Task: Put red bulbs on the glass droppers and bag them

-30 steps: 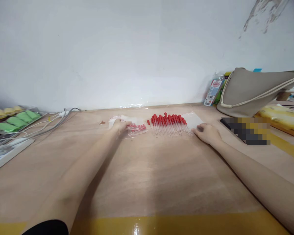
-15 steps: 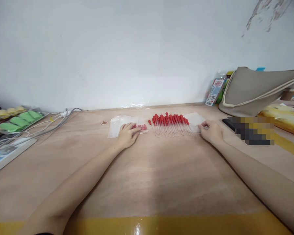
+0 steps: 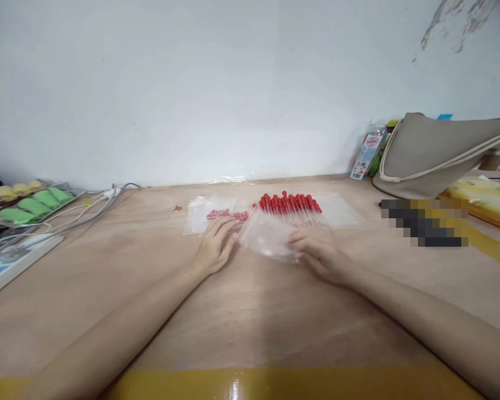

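Observation:
My right hand [image 3: 320, 253] pinches the side of a clear zip bag [image 3: 266, 239], slightly blurred by motion. The bag's red-lined mouth edge points to the left. My left hand [image 3: 215, 244] is beside that edge, thumb and fingers apart, and I cannot tell whether its thumb touches the bag. Behind the bag lies a row of thin clear droppers with red bulbs [image 3: 285, 203], their tips toward me and partly hidden by the bag. Just beyond my left fingers, small red pieces [image 3: 220, 213] rest on flat clear bags [image 3: 195, 216].
More flat clear bags [image 3: 345, 211] lie right of the droppers. At the right are a grey bag [image 3: 433, 155], a bottle [image 3: 366, 153], a yellow packet [image 3: 483, 203] and a blurred-out dark object [image 3: 425, 222]. A power strip [image 3: 20, 258], cables and green-and-yellow rolls [image 3: 33, 205] sit left.
My right hand has moved left and nearer me, bringing a clear bag from the right-hand pile. My left hand has drawn back from the red pieces, uncovering them.

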Motion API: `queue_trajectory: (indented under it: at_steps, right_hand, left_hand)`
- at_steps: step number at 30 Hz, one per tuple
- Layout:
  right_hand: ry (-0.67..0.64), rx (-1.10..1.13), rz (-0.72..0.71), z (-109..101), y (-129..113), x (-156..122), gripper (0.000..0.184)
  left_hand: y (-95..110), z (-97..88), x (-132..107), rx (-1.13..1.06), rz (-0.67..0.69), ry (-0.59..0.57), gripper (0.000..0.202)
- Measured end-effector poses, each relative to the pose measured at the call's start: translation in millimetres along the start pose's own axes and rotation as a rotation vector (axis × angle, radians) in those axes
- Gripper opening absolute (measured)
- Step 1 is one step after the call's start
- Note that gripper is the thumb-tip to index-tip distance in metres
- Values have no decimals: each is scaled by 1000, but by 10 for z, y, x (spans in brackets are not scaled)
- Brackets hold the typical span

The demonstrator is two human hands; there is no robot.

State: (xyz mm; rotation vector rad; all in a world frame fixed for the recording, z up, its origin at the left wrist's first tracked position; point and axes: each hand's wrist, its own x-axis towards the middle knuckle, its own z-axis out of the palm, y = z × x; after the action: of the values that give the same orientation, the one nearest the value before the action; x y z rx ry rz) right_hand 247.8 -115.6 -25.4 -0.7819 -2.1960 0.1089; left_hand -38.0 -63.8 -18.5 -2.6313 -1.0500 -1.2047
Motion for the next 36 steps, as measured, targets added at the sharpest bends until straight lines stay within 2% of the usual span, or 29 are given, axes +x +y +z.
queue_trajectory:
  at_steps: [3, 5, 7, 10, 13, 15, 19, 24, 28, 36]
  right_hand:
    - [-240, 8, -95, 36, -129, 8, 13]
    - [-297, 13, -77, -6, -118, -17, 13]
    - [-250, 33, -11, -61, -82, -51, 14]
    - [-76, 49, 86, -96, -63, -83, 22]
    - [-3, 16, 86, -47, -114, -66, 20]
    - [-35, -23, 65, 11, -165, -36, 20]
    - [-210, -106, 42, 92, -216, 3, 35]
    - [-431, -54, 160, 69, -143, -42, 48]
    - [-468, -45, 205, 37, -91, -72, 48]
    - [-469, -63, 197, 44, -86, -69, 47]
  left_hand:
    - [101, -89, -135, -79, -3, -71, 23]
    - [127, -131, -205, -127, 9, -148, 18]
    - [133, -154, -240, -158, 4, -222, 15]
    - [140, -151, -232, -164, -57, -304, 15]
    - [183, -112, -185, -141, -115, -338, 17]
    - [231, -79, -150, -132, -123, -353, 19]
    - [308, -43, -93, -164, -76, -399, 22]
    - [256, -71, -116, -223, -84, -332, 21]
    - [200, -99, -187, -303, 43, -339, 20]
    - [298, -113, -144, -345, 154, -518, 33]
